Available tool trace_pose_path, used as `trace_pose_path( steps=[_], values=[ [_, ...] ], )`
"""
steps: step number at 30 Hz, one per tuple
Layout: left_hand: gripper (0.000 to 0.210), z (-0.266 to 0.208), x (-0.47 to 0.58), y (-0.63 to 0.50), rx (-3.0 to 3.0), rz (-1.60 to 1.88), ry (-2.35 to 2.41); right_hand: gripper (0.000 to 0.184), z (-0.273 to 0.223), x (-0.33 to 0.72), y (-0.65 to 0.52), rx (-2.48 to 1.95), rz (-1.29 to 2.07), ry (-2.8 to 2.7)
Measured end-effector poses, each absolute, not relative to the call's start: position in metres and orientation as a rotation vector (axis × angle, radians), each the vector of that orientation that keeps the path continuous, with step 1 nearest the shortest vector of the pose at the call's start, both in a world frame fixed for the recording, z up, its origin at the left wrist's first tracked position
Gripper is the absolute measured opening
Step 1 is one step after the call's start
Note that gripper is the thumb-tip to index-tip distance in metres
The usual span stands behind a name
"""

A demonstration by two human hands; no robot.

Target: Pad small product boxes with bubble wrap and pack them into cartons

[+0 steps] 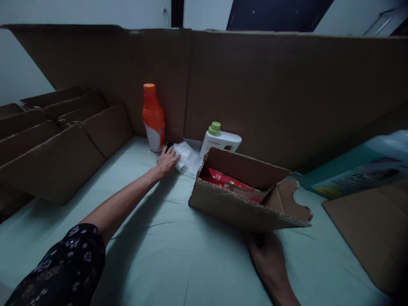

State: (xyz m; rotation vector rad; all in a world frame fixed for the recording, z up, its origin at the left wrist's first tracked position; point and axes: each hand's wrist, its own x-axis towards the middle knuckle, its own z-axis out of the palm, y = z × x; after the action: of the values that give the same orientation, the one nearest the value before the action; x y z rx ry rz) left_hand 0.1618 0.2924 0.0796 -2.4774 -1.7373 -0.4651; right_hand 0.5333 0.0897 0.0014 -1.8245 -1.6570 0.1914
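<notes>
My left hand [168, 161] reaches forward over the bed-like surface, fingers stretched out at the left edge of a piece of clear bubble wrap [187, 158]. A small dark thing [169, 145] shows just beyond its fingertips; its kind is unclear. Just behind stands an orange bottle [153, 117] with an orange cap. My right hand [267, 257] is at the lower front side of an open cardboard box [242, 212], its fingers hidden by the box and shadow. Inside the box lies a red patterned packet [223, 179].
A white bottle with a green cap [219, 138] stands behind the box. Folded cardboard boxes [63, 157] sit at the left, and a tall cardboard panel [255, 85] runs along the back. To the right are a large teal jug [360, 163] and a cardboard flap [372, 225].
</notes>
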Motion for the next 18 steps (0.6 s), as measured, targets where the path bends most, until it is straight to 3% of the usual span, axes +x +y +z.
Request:
trace_pose_path(
  steps=[4,8,13,18],
  values=[
    [0.018,0.085,0.153,0.239,-2.409,-0.452,-1.710,0.042,0.000,0.533,0.092,-1.790,0.197,-1.656],
    [0.025,0.067,0.139,0.122,-2.392,-0.500,-1.690,0.041,0.003,0.530,0.093,-1.788,0.188,-1.674],
    [0.043,0.050,0.138,-0.029,-3.006,-0.748,-1.266,0.041,0.009,0.520,0.094,-1.820,0.181,-1.673],
    [0.047,0.051,0.142,-0.086,-2.967,-1.051,-1.345,0.048,0.015,0.509,0.091,-1.868,0.179,-1.677]
  ],
)
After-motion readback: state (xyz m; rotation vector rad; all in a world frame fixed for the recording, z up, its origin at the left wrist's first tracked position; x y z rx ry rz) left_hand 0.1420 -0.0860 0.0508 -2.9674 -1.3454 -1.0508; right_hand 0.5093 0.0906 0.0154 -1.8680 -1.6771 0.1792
